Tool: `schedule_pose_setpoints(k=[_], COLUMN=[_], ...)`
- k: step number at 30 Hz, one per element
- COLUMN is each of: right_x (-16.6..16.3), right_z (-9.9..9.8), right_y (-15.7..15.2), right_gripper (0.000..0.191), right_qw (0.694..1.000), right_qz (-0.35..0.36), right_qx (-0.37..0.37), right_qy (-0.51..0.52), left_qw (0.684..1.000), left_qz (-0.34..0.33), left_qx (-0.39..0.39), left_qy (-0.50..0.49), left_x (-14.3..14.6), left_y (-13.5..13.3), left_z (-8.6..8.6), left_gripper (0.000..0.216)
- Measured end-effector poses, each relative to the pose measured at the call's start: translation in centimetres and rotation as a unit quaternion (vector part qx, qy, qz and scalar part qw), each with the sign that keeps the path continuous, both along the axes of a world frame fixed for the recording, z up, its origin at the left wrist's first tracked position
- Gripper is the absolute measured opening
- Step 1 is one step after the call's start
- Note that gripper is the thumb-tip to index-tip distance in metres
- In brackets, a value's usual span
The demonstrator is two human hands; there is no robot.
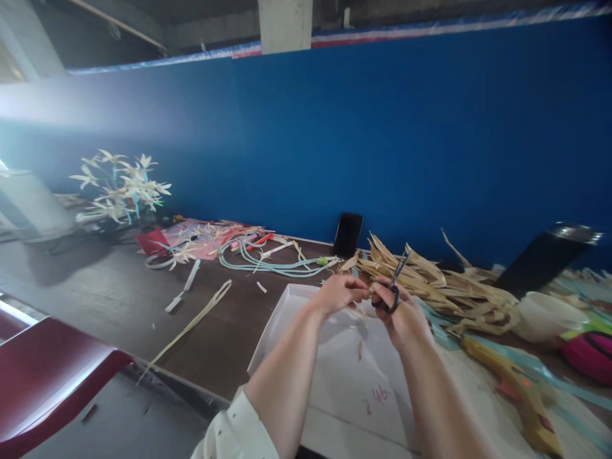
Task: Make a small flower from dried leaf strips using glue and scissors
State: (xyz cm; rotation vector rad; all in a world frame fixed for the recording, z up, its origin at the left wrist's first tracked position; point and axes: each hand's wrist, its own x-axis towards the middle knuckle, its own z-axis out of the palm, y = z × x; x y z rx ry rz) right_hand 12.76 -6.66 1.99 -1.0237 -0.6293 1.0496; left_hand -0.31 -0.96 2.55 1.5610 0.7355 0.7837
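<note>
My right hand [399, 312] has its fingers through the black handles of a pair of scissors [393, 290], whose blades point up and away. The fingertips of my left hand [342, 293] are pinched together and meet those of the right hand. Between them is something small and pale, too small to make out. Both hands are over a white shallow box [335, 370] with pink handwriting on it. A dried husk scrap [360, 349] lies in the box. Just beyond my right hand is a pile of dried corn husks [444, 287].
A phone [348, 234] leans against the blue partition [406, 140]. Coiled pale-blue cord [268, 266] and husk flowers [127, 185] are to the left. On the right are a yellow glue gun [516, 389], a white bowl [549, 315], and a tilted black flask [545, 258]. A red chair [52, 376] stands at left.
</note>
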Motion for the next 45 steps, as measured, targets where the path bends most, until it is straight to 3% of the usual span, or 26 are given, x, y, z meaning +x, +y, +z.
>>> schedule_pose_setpoints(k=[6, 23, 37, 40, 45], right_x=[0.0, 0.1, -0.3, -0.5, -1.4], right_z=[0.2, -0.4, -0.3, -0.1, 0.3], right_y=[-0.1, 0.2, 0.2, -0.1, -0.8], right_gripper=[0.038, 0.051, 0.050, 0.046, 0.043], right_qw=[0.999, 0.999, 0.991, 0.990, 0.976], right_qz=[0.030, -0.004, -0.053, -0.019, 0.099], right_qx=[0.012, -0.002, -0.005, -0.040, -0.069], right_qy=[0.031, -0.052, -0.126, -0.134, -0.178], left_qw=[1.000, 0.999, 0.998, 0.993, 0.978], left_qz=[-0.007, 0.010, 0.039, 0.088, 0.168], left_qx=[-0.003, -0.047, -0.049, -0.063, -0.070], left_qy=[-0.012, -0.016, -0.018, -0.046, -0.098], left_x=[0.0, 0.1, 0.1, 0.1, 0.0], left_y=[-0.1, -0.2, -0.2, -0.1, 0.2], left_z=[0.1, 0.1, 0.4, 0.6, 0.7], left_gripper=[0.033, 0.033, 0.027, 0.025, 0.019])
